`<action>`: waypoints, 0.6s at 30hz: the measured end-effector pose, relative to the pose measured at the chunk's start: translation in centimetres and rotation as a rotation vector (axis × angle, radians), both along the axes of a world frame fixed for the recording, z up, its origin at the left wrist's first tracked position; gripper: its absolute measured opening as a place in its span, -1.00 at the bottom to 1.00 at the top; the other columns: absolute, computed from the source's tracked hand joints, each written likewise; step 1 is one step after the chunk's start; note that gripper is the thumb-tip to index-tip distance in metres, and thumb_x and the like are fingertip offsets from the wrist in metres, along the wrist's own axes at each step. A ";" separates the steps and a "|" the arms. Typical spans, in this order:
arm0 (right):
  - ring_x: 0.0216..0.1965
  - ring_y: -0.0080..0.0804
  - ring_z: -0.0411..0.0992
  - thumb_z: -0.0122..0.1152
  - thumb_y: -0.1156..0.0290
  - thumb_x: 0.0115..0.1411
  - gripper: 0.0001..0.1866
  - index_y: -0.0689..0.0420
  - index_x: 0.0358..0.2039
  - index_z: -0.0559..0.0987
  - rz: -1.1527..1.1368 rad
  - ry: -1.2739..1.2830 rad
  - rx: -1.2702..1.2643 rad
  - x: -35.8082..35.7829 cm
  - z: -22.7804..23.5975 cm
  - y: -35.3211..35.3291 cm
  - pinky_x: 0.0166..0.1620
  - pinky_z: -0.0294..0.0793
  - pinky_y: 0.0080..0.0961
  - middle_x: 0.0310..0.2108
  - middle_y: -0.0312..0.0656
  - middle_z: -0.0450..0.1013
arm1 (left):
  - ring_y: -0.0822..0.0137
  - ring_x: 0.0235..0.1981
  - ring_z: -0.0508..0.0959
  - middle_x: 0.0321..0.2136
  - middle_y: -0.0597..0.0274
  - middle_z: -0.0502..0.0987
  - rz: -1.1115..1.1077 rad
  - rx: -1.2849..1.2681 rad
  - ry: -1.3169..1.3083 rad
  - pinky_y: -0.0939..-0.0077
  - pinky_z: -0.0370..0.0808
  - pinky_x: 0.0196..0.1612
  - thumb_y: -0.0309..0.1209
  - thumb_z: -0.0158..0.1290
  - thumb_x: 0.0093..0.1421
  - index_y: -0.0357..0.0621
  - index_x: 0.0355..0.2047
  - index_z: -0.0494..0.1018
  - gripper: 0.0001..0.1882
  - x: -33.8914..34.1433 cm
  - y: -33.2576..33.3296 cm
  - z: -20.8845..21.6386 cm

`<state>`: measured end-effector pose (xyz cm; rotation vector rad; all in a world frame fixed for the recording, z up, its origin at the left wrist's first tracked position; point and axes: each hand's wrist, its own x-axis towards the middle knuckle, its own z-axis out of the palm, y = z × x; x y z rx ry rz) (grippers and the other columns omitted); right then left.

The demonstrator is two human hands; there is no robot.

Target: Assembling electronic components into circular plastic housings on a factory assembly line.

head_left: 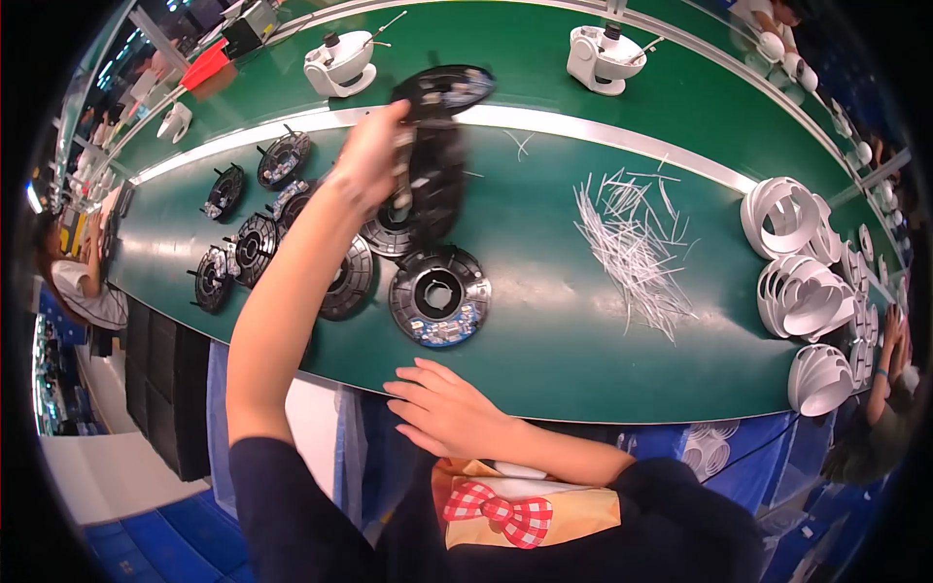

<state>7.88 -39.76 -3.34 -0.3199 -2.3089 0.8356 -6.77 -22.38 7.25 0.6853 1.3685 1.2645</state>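
My left hand (374, 155) is raised over the table with its fingers closed on a black round housing (449, 89). A second dark part (435, 185) hangs right below it, smeared by motion; I cannot tell whether it is held too. Under these, a black round housing with a blue circuit board (442, 328) lies flat near the table's front edge. My right hand (442, 403) is at that edge, just below the housing, fingers apart and holding nothing. Several similar black housings (258, 248) lie left of and behind my left forearm.
A pile of thin white strips (637, 253) lies right of centre on the green table (544, 360). White curved rings (782, 219) stand stacked at the right. White fan-like units (607, 60) sit on the green strip behind. Other people are at both sides.
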 end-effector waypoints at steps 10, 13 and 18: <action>-0.07 -0.19 0.26 0.19 0.41 -0.15 -0.73 0.21 -0.37 0.48 -0.024 0.003 0.014 1.0 0.2 0.7 0.05 0.18 -0.20 -0.21 -0.14 0.35 | 0.16 -0.45 0.53 -0.40 -0.05 0.50 -0.204 -0.179 0.907 0.38 0.43 -0.37 -0.25 -0.18 0.01 -0.39 -0.34 0.42 -0.59 1.4 10.0 -8.1; -0.09 -0.17 0.27 0.22 0.42 -0.18 -0.71 0.21 -0.38 0.47 0.008 0.009 0.001 0.5 0.4 0.7 0.04 0.19 -0.18 -0.22 -0.14 0.36 | 0.43 -0.66 0.44 -0.62 0.23 0.48 -0.320 -0.222 0.726 0.49 0.36 -0.68 -0.20 -0.05 0.01 -0.35 -0.50 0.39 -0.64 -0.8 9.9 -7.4; -0.09 -0.16 0.29 0.23 0.46 -0.20 -0.70 0.19 -0.37 0.48 0.004 -0.013 0.021 -0.1 1.3 0.3 0.02 0.21 -0.18 -0.21 -0.15 0.38 | 0.12 -0.54 0.50 -0.63 0.04 0.48 -0.058 0.582 1.319 0.32 0.41 -0.41 -0.02 -0.09 -0.04 -0.34 -0.52 0.41 -0.49 -4.9 1.3 1.7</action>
